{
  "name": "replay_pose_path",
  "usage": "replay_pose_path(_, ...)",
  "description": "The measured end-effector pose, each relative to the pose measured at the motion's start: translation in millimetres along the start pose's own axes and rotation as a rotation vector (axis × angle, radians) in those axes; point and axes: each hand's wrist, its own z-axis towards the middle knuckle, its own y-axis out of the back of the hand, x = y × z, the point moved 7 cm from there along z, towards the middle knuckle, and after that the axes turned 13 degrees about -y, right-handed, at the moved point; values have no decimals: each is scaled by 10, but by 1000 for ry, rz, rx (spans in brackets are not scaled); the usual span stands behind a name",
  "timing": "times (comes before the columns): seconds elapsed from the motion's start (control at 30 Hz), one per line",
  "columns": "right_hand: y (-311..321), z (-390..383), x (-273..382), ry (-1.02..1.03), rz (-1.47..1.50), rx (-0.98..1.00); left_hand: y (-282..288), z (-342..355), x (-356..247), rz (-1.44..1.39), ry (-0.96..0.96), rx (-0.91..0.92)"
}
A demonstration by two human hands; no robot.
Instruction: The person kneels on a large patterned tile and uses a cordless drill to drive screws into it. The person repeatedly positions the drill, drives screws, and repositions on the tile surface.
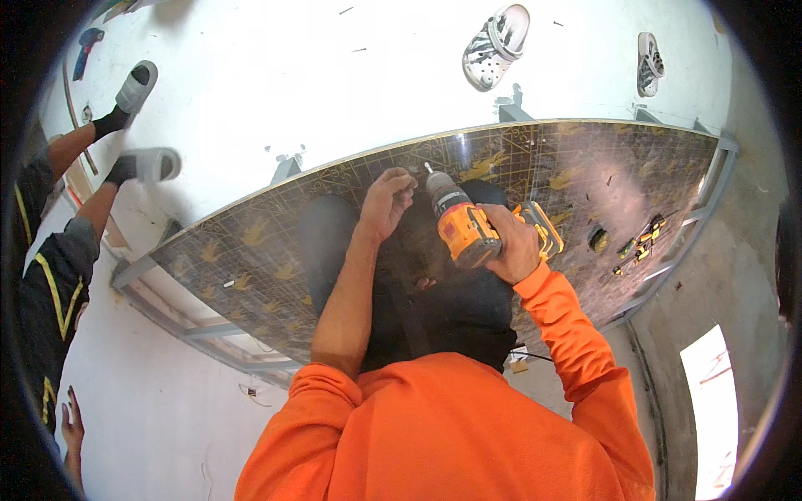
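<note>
My right hand (515, 247) grips a yellow-and-black cordless drill (464, 222), its bit pointing forward and left, over a dark glossy panel (271, 242) with gold patterns. My left hand (388, 203) is close to the bit, its fingers curled together. Whatever they hold, if anything, is too small to make out. Between my arms, my dark-clad knees rest over the panel. A grey metal frame (213, 331) shows along the panel's edges.
Hand tools (643, 244) and a small round object (598, 240) lie on the panel's right side. A pair of patterned clogs (496, 47) sits on the pale floor beyond. At left is another person in grey slides (137, 87), with a blue tool (87, 52) farther off.
</note>
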Motion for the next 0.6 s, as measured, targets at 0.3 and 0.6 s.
replay_pose_path(0.3, -100, -44, 35, 214, -128, 75, 144, -143, 298, -141, -35, 12)
replay_pose_path(0.6, -208, -86, 59, 243, -189, 111, 168, -137, 318, -132, -31, -2)
